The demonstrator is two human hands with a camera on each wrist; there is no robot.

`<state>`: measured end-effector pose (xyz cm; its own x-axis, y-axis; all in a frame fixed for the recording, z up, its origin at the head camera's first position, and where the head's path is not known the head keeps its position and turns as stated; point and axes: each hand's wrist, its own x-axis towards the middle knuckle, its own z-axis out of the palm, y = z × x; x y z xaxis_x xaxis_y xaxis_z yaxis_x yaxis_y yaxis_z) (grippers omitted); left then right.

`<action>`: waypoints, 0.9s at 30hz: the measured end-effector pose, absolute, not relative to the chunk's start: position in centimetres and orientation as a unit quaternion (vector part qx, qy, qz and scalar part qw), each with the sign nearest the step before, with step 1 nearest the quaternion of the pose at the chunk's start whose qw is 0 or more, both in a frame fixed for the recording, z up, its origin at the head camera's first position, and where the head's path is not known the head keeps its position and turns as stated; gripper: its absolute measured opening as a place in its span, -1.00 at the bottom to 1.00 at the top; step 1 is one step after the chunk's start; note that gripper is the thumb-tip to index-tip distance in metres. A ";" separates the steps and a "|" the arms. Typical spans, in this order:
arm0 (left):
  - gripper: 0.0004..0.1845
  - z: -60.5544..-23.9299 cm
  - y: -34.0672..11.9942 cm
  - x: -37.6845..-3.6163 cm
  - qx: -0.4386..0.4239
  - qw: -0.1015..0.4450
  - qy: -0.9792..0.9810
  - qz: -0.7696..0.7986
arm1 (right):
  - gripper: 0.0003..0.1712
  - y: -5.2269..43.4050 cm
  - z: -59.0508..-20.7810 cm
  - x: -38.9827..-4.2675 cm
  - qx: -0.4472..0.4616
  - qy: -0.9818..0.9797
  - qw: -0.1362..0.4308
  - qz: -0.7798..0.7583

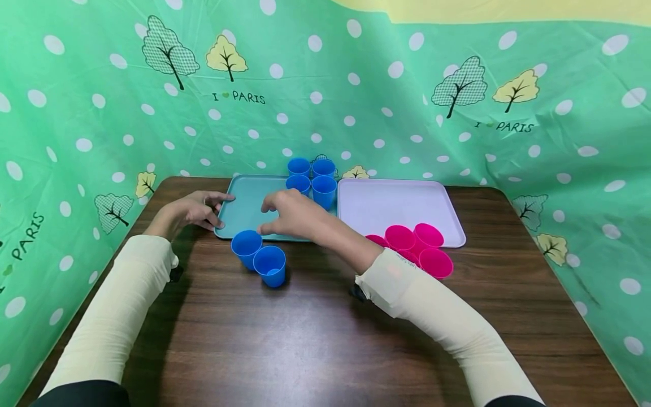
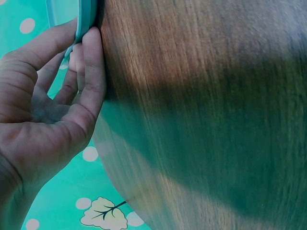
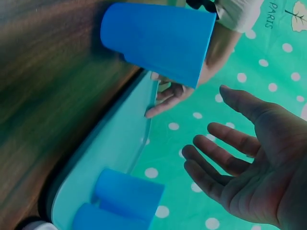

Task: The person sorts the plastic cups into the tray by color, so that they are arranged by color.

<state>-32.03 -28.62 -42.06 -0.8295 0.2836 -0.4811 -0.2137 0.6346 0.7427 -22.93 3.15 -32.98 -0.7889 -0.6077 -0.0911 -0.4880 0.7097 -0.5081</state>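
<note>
A teal tray point(image 1: 247, 199) lies on the dark wooden table point(image 1: 315, 328). My left hand point(image 1: 216, 211) holds its left edge; in the left wrist view the thumb and fingers point(image 2: 91, 62) pinch the tray's rim point(image 2: 84, 19). My right hand point(image 1: 277, 217) hovers over the tray's front part with fingers spread and nothing in it, and its bare palm point(image 3: 249, 167) shows in the right wrist view. Two blue cups point(image 1: 246, 247) point(image 1: 270, 265) stand on the table just in front of the tray, one of them near the right hand point(image 3: 158, 40). Several blue cups point(image 1: 311, 178) stand in the tray's back right corner.
A lilac tray point(image 1: 391, 200) lies to the right of the teal one. Several pink cups point(image 1: 419, 246) cluster at its front edge, some on the table. A green dotted cloth point(image 1: 325, 85) walls the table at the back and both sides.
</note>
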 end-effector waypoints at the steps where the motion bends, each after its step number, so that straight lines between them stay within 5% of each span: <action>1: 0.04 -42.1 -28.6 -32.1 0.020 0.292 0.856 0.427 | -0.35 3.1 -33.0 -22.8 -0.303 0.914 0.127 -0.237; 27: 0.02 -42.1 -28.9 -32.0 0.031 0.295 0.853 0.429 | -0.16 -1.4 -34.6 -20.8 -0.324 0.913 0.172 -0.176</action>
<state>-32.01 -28.90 -42.08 -0.8244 0.3061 -0.4760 -0.1993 0.6302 0.7504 -20.77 -1.43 -34.60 -0.7312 -0.6524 -0.1994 -0.5312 0.7279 -0.4336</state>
